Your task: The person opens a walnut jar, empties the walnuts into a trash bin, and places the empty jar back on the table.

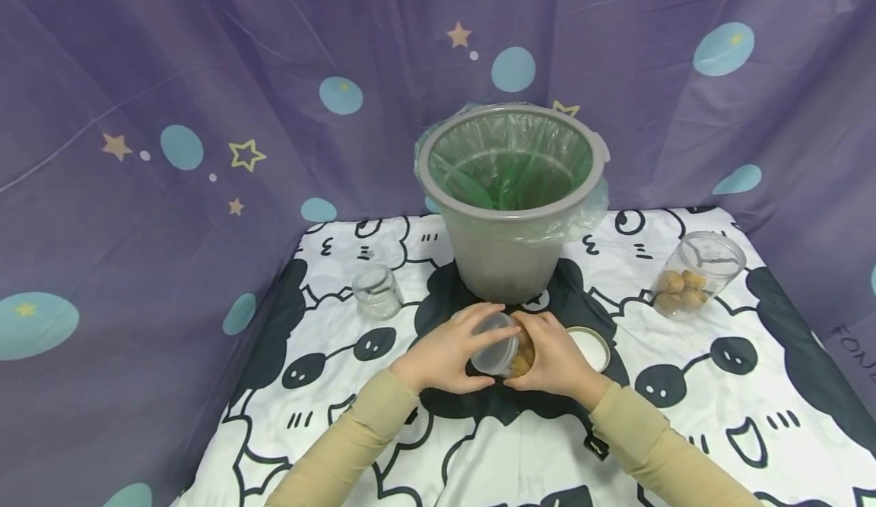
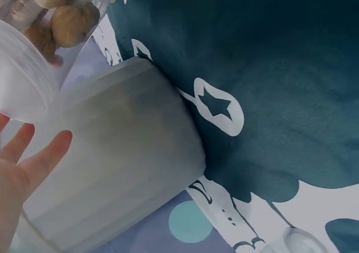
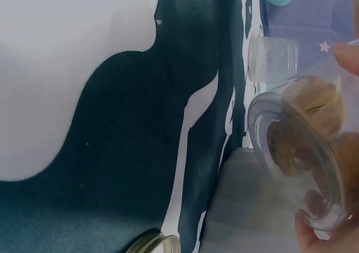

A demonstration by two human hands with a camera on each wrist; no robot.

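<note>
On the black-and-white cartoon-printed cloth [image 1: 503, 461] stands a grey round plastic bin [image 1: 506, 260] with a translucent green liner [image 1: 509, 176]; before it, the right hand [image 1: 556, 356] grips a tilted clear jar [image 1: 524, 353] of brown round nuts [image 2: 76, 23], the left hand [image 1: 446, 349] curls round a translucent plastic piece [image 1: 493, 349] at its end, and a gold-rimmed white round lid [image 1: 590, 347] lies near the right wrist
</note>
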